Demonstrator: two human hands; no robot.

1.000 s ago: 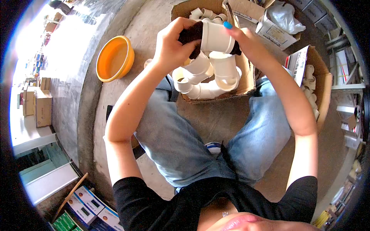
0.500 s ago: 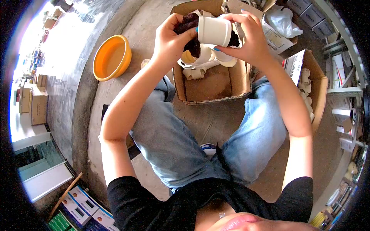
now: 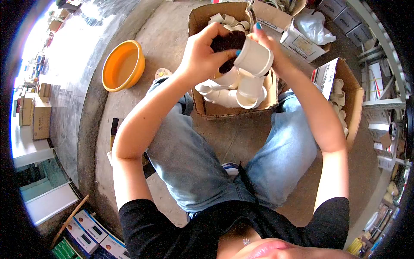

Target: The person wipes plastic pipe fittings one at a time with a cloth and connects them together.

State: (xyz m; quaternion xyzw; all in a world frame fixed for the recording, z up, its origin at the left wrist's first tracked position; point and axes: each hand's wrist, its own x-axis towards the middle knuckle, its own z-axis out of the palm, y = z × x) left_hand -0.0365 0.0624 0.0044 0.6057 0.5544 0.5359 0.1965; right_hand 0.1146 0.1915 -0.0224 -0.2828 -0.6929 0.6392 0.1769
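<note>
L hand (image 3: 205, 54) is part-closed round a bunched dark cloth (image 3: 228, 42), thumb on the near end of a white PVC fitting (image 3: 254, 56). R hand (image 3: 274, 49) is at the fitting's far side, thumb up by its top edge; its other fingers are mostly hidden, so can't tell how tight. Fitting's tilted, held above the front cardboard box (image 3: 235, 113) w/ more white fittings (image 3: 250, 88) inside (big elbows nearest, small pcs at back). Orange basin (image 3: 123, 66) sits on the floor, well apart, to the L.
</note>
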